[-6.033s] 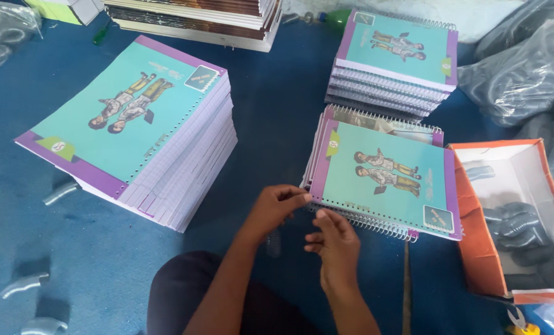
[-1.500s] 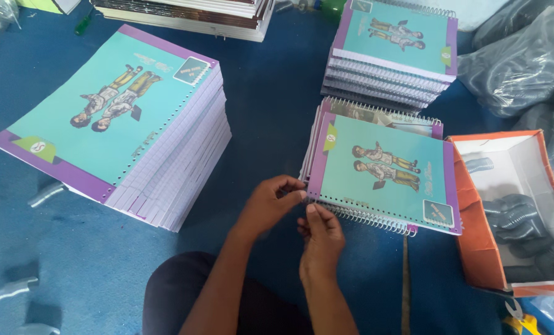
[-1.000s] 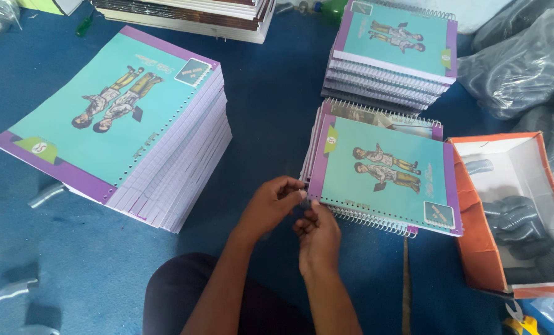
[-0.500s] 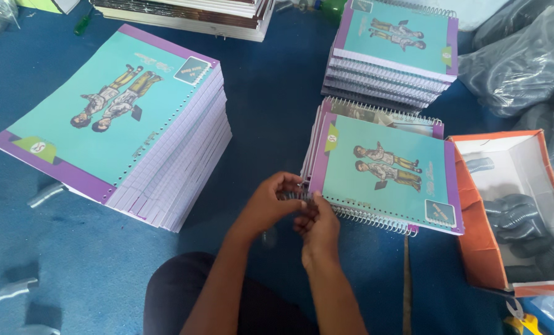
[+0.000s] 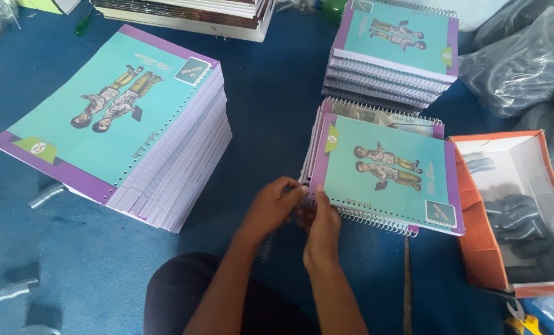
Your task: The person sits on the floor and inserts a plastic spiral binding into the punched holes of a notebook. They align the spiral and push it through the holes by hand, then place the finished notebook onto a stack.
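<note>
Seen from above, cross-legged on a blue floor [image 5: 271, 93]: left hand [image 5: 271, 208] and right hand [image 5: 319, 226] pressed together at the near corner of a teal-and-purple notebook [image 5: 385, 170], fingertips pinching the end of its wire spiral [image 5: 376, 218]; both grips closed on that corner, though exactly what sits between the fingers hidden by the knuckles. Notebook lying flat atop a short pile just ahead of the knees, corner slightly overhanging. Likely trouble: a slip of the wire end, snagging a punched hole or tearing the cover edge; too hard a tug, shifting the whole pile askew. To the right, close by, an open orange box [image 5: 475, 217] with dark coils inside, near enough for an elbow to knock. At the lower right edge, pliers with yellow handles [image 5: 519, 313], partly cut off. To the left, a tall stack of unbound covers and pages [image 5: 122, 124], leaning edges stepped, liable to slide if bumped. Farther back, a finished stack of bound notebooks [image 5: 395, 49], and beyond, more printed sheets [image 5: 184, 9] and grey plastic bags [image 5: 519, 56].
</note>
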